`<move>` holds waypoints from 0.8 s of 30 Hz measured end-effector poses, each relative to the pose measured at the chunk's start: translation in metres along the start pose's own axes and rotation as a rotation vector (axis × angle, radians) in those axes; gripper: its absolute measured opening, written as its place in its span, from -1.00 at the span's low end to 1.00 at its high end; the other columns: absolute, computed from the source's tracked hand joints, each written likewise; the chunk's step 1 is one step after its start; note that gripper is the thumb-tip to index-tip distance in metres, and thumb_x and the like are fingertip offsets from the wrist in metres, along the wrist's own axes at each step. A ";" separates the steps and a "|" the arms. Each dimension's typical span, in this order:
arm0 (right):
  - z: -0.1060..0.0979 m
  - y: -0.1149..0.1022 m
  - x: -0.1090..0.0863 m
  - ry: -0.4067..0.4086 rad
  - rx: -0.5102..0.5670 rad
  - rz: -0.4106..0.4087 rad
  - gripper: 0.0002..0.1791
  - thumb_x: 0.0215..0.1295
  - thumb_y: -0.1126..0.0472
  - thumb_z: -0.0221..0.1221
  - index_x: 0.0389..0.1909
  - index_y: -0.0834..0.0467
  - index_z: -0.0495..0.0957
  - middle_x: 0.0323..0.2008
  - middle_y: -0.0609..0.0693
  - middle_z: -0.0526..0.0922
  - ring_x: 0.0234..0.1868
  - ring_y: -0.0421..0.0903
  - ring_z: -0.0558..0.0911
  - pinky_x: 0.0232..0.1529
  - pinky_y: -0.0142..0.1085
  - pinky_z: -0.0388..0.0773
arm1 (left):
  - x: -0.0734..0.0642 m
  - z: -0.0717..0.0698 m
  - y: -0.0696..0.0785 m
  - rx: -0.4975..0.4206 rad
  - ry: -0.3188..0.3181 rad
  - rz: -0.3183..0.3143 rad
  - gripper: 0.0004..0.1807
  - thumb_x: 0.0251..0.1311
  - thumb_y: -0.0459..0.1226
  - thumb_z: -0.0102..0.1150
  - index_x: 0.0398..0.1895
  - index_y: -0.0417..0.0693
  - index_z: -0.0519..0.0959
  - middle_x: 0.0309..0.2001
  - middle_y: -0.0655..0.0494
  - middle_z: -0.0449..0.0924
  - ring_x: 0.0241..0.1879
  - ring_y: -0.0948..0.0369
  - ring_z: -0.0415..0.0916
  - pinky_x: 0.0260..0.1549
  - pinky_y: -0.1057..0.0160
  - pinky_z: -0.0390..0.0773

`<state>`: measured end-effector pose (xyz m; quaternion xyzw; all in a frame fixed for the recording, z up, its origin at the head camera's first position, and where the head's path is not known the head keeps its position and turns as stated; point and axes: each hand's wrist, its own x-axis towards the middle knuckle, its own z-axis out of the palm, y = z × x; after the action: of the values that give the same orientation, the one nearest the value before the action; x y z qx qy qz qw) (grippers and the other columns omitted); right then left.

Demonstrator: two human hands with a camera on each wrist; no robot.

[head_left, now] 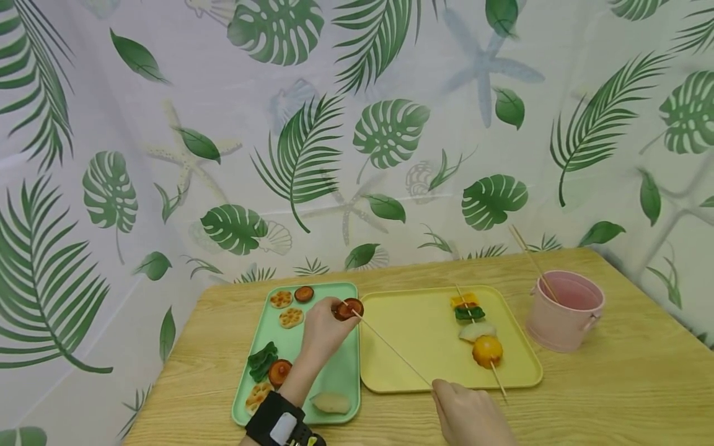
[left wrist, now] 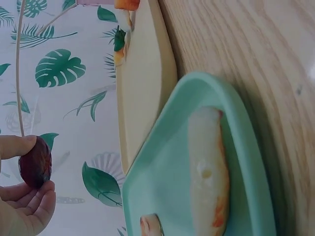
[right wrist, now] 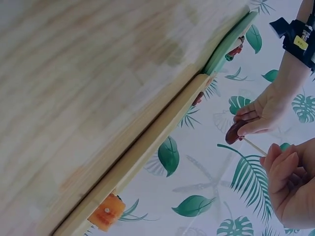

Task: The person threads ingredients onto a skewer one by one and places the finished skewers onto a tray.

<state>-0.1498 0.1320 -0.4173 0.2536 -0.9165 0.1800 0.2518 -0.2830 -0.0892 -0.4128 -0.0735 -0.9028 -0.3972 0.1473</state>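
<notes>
My left hand (head_left: 323,327) pinches a round brown mushroom piece (head_left: 357,305) between thumb and fingers, above the right edge of the green tray (head_left: 352,359). In the left wrist view the mushroom (left wrist: 35,164) is held by its edges. My right hand (head_left: 471,412) grips the lower end of a thin wooden skewer (head_left: 393,350), in front of the yellow tray (head_left: 401,310). The skewer slants up to the left, and its far end meets the mushroom. In the right wrist view curled fingers (right wrist: 280,169) hold the skewer (right wrist: 253,146).
On the green tray lie lotus root slices (head_left: 291,318), brown mushrooms (head_left: 280,373), a green leaf (head_left: 262,361) and a pale oblong piece (head_left: 331,402). A loaded skewer with a yellow round piece (head_left: 488,351) rests on the yellow tray. A pink bucket (head_left: 558,328) holding sticks stands right.
</notes>
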 end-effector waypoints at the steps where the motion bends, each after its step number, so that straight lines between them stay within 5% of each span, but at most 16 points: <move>1: 0.001 0.000 0.000 0.018 0.003 -0.011 -0.51 0.47 0.05 -0.33 -0.61 0.11 0.38 -0.77 -0.24 0.30 -0.77 -0.42 0.13 -0.78 -0.58 0.10 | -0.001 -0.001 0.000 -0.002 0.001 -0.003 -0.67 -0.10 -0.21 0.38 -0.30 -0.24 0.58 -0.40 0.02 0.56 -0.47 0.15 0.50 -0.53 0.26 0.47; 3: 0.004 0.001 0.001 0.063 0.019 -0.044 -0.36 0.39 -0.06 -0.58 -0.63 0.10 0.37 -0.77 -0.27 0.25 -0.75 -0.45 0.08 -0.78 -0.61 0.06 | -0.002 -0.003 -0.001 -0.013 0.001 -0.006 -0.66 -0.10 -0.21 0.38 -0.29 -0.24 0.57 -0.40 0.02 0.56 -0.46 0.15 0.50 -0.52 0.25 0.48; 6: 0.005 0.002 0.001 0.085 0.059 -0.065 -0.37 0.40 -0.06 -0.56 -0.64 0.10 0.36 -0.77 -0.30 0.19 -0.74 -0.48 0.04 -0.77 -0.63 0.03 | -0.002 -0.005 -0.001 -0.016 0.004 -0.003 -0.65 -0.11 -0.21 0.39 -0.28 -0.24 0.57 -0.40 0.02 0.56 -0.46 0.14 0.51 -0.51 0.24 0.48; 9: 0.004 0.001 0.002 0.059 0.116 -0.043 -0.61 0.44 0.18 -0.12 -0.62 0.13 0.42 -0.77 -0.31 0.20 -0.73 -0.49 0.08 -0.75 -0.63 0.09 | -0.002 -0.007 -0.002 -0.010 0.006 0.005 -0.66 -0.12 -0.22 0.39 -0.29 -0.24 0.57 -0.41 0.02 0.56 -0.46 0.15 0.51 -0.51 0.24 0.48; 13: 0.001 0.001 0.004 -0.017 0.202 0.014 -0.85 -0.01 0.51 0.24 -0.53 0.22 0.53 -0.72 -0.21 0.43 -0.71 -0.45 0.27 -0.70 -0.56 0.28 | -0.003 -0.006 -0.003 0.002 0.004 0.023 -0.68 -0.13 -0.23 0.40 -0.32 -0.23 0.58 -0.43 0.03 0.55 -0.47 0.15 0.50 -0.52 0.25 0.48; 19: -0.001 -0.002 0.008 -0.114 0.264 0.099 -0.90 0.10 0.48 0.19 -0.48 0.24 0.57 -0.65 -0.13 0.55 -0.67 -0.37 0.43 -0.64 -0.50 0.39 | -0.006 0.000 -0.001 -0.001 -0.021 0.051 -0.67 -0.11 -0.23 0.38 -0.30 -0.24 0.58 -0.41 0.04 0.54 -0.45 0.17 0.50 -0.50 0.27 0.48; 24: -0.001 -0.004 0.011 -0.172 0.301 0.168 -0.83 0.17 0.46 0.13 -0.54 0.18 0.51 -0.74 -0.24 0.33 -0.71 -0.40 0.27 -0.66 -0.50 0.31 | -0.010 0.005 0.004 -0.002 -0.045 0.025 -0.66 -0.11 -0.23 0.38 -0.26 -0.23 0.58 -0.37 0.03 0.53 -0.40 0.14 0.49 -0.49 0.26 0.47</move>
<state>-0.1558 0.1250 -0.4096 0.2254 -0.9153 0.3130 0.1161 -0.2732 -0.0831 -0.4169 -0.0941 -0.9045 -0.3945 0.1317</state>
